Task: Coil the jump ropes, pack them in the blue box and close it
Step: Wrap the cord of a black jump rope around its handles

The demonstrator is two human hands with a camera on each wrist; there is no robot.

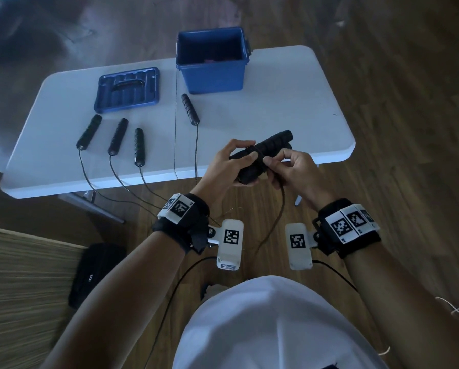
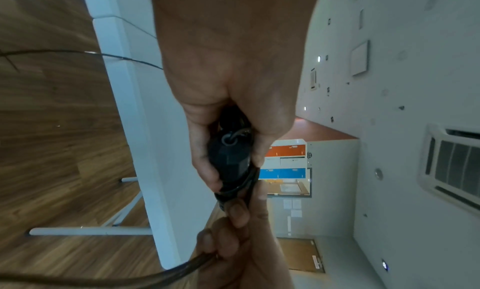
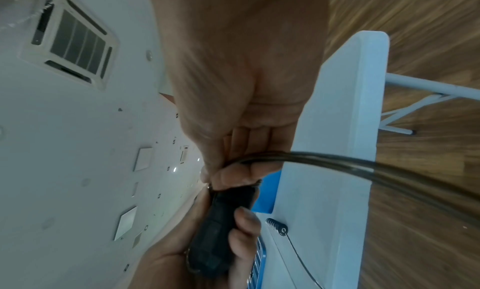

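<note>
My left hand [image 1: 232, 162] grips a pair of black jump rope handles [image 1: 272, 143] held together above the table's front edge. My right hand [image 1: 284, 162] pinches the thin rope [image 1: 280, 206] against the handles, with a few turns wound round them. The rest of that rope hangs down toward the floor. In the left wrist view the handle ends [image 2: 231, 156] sit in my left hand's curled fingers. In the right wrist view the rope [image 3: 363, 168] runs out of my right hand's pinch. The open blue box [image 1: 211, 62] stands at the table's far edge, and its lid [image 1: 128, 89] lies to its left.
Several more black handles lie on the white table [image 1: 289, 102]: three at the left [image 1: 116, 141] and one near the box [image 1: 189, 109], their cords trailing over the front edge. A black bag [image 1: 95, 272] sits on the wooden floor at the left.
</note>
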